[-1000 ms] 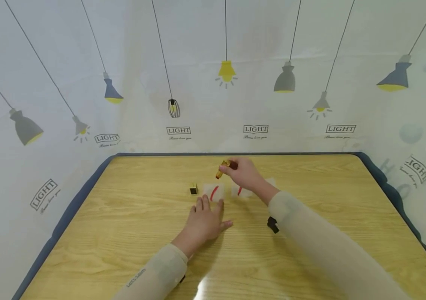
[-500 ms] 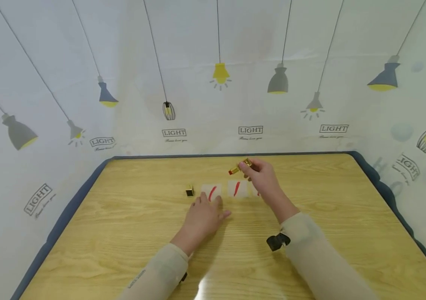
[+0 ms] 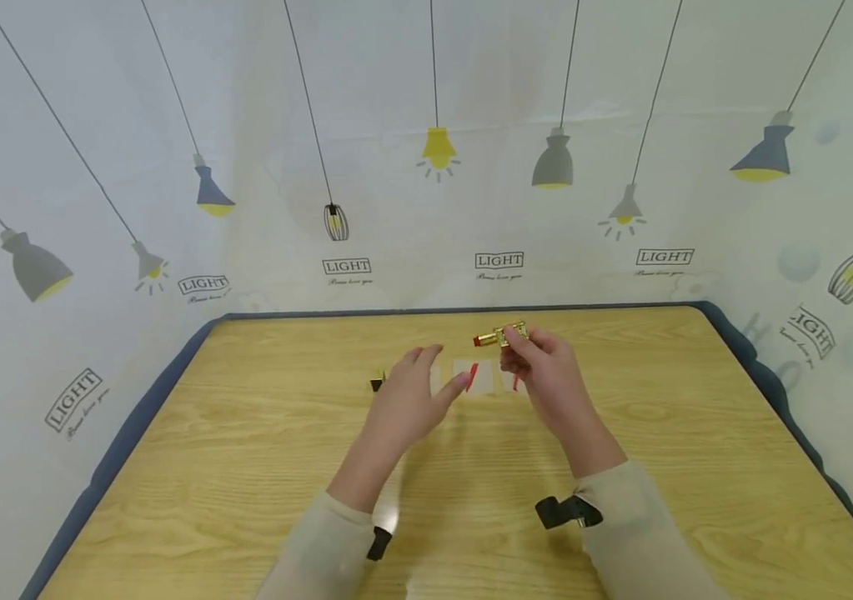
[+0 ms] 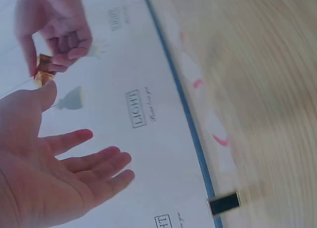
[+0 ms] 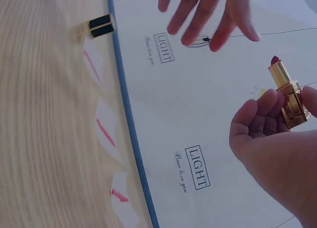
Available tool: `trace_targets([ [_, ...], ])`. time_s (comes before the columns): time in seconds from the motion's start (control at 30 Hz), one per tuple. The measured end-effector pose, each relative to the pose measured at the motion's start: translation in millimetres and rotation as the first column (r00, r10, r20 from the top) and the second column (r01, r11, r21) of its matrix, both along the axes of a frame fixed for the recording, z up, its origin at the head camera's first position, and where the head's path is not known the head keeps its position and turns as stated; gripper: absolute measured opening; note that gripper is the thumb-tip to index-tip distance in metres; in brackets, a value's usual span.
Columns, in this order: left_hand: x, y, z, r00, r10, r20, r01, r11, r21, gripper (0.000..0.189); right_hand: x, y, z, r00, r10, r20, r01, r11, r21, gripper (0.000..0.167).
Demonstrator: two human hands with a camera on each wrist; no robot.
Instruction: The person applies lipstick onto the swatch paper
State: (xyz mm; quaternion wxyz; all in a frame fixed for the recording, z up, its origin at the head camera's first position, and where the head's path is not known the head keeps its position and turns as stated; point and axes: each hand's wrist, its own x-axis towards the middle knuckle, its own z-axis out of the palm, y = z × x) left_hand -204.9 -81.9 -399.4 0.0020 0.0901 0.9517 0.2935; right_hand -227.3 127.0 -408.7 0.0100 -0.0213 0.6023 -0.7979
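Note:
My right hand [image 3: 557,375] pinches an uncapped lipstick [image 3: 503,335], its gold case between thumb and fingers. In the right wrist view the red bullet of the lipstick [image 5: 281,74] sticks out, aimed toward the other hand. My left hand [image 3: 407,400] is raised over the table with fingers spread and holds nothing. Three white paper pieces lie in a row, each with a red stroke. The middle paper [image 3: 483,382] shows well, while the left hand hides most of the left paper [image 5: 92,62] in the head view. Behind that hand stands the black-and-gold lipstick cap [image 3: 377,384].
The wooden table [image 3: 246,467] has a dark blue edge [image 3: 321,313] along its back and sides. White wall covering [image 3: 396,75] printed with lamps and lettering surrounds it. A black wrist camera [image 3: 569,511] sits at the right cuff, another [image 3: 379,543] at the left.
The left hand has lifted from the left paper and moved toward the lipstick. The right hand has drawn the lipstick to the right, uncovering the other papers, and turned it nearly level.

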Motion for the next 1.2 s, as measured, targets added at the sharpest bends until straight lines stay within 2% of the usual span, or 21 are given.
trace_targets([
  [0.07, 2.5, 2.9, 6.1, 1.000, -0.012, -0.020, 0.015, 0.988, 0.153, 0.072, 7.7, 0, 3.0, 1.000, 0.027, 0.006, -0.027, 0.996, -0.079, 0.018],
  [0.1, 3.7, 4.7, 7.6, 0.999, -0.024, -0.024, 0.029, 0.970, 0.240, 0.069, 11.6, -1, 4.1, 0.999, 0.039, 0.006, -0.038, 0.992, -0.118, 0.019],
  [0.13, 4.9, 6.8, 8.5, 0.999, -0.039, -0.021, 0.044, 0.942, 0.333, 0.066, 15.6, -1, 5.0, 0.999, 0.053, 0.003, -0.052, 0.986, -0.155, 0.019],
  [0.2, 7.2, 11.6, 8.5, 0.997, -0.074, -0.012, 0.070, 0.857, 0.510, 0.059, 23.2, -2, 6.2, 0.996, 0.085, -0.006, -0.084, 0.969, -0.234, 0.020],
  [0.3, 10.0, 20.1, 7.1, 0.993, -0.115, 0.020, 0.065, 0.686, 0.725, 0.049, 33.5, -4, 5.6, 0.988, 0.151, -0.030, -0.152, 0.931, -0.333, 0.022],
  [0.37, 11.4, 25.8, 6.4, 0.991, -0.133, 0.030, 0.054, 0.585, 0.809, 0.044, 39.5, -5, 3.8, 0.979, 0.199, -0.046, -0.202, 0.905, -0.374, 0.023],
  [0.43, 12.0, 31.1, 5.4, 0.989, -0.144, 0.043, 0.037, 0.510, 0.859, 0.041, 44.2, -6, 1.1, 0.969, 0.239, -0.061, -0.244, 0.884, -0.399, 0.023],
  [0.47, 12.1, 33.6, 4.9, 0.987, -0.151, 0.048, 0.031, 0.481, 0.876, 0.041, 45.9, -6, -0.7, 0.965, 0.253, -0.068, -0.259, 0.877, -0.405, 0.024],
  [0.57, 12.1, 38.9, 1.7, 0.986, -0.162, 0.051, 0.028, 0.449, 0.893, 0.039, 49.9, -4, -6.2, 0.958, 0.272, -0.087, -0.283, 0.868, -0.408, 0.026],
  [0.77, 14.0, 43.2, -1.9, 0.979, -0.202, 0.016, 0.064, 0.382, 0.922, 0.032, 57.7, -1, -13.6, 0.943, 0.315, -0.102, -0.329, 0.858, -0.395, 0.027],
  [0.87, 15.3, 44.2, -2.0, 0.976, -0.215, 0.025, 0.056, 0.362, 0.930, 0.032, 60.8, -1, -13.9, 0.951, 0.291, -0.103, -0.308, 0.888, -0.341, 0.025],
  [0.93, 15.8, 44.8, -1.8, 0.979, -0.200, 0.035, 0.041, 0.366, 0.930, 0.031, 62.3, -2, -13.1, 0.967, 0.235, -0.100, -0.253, 0.929, -0.271, 0.022],
  [1.03, 16.3, 45.8, -0.5, 0.986, -0.160, 0.045, 0.020, 0.386, 0.922, 0.030, 63.9, -5, -11.3, 0.983, 0.155, -0.093, -0.167, 0.978, -0.129, 0.023],
  [1.1, 15.8, 46.4, -0.1, 0.989, -0.138, 0.048, 0.011, 0.401, 0.916, 0.029, 65.1, -7, -10.2, 0.989, 0.125, -0.084, -0.129, 0.991, -0.045, 0.034],
  [1.2, 15.2, 46.6, 0.0, 0.991, -0.122, 0.055, 0.002, 0.422, 0.907, 0.028, 65.9, -8, -10.4, 0.991, 0.110, -0.080, -0.107, 0.993, 0.041, 0.045],
])
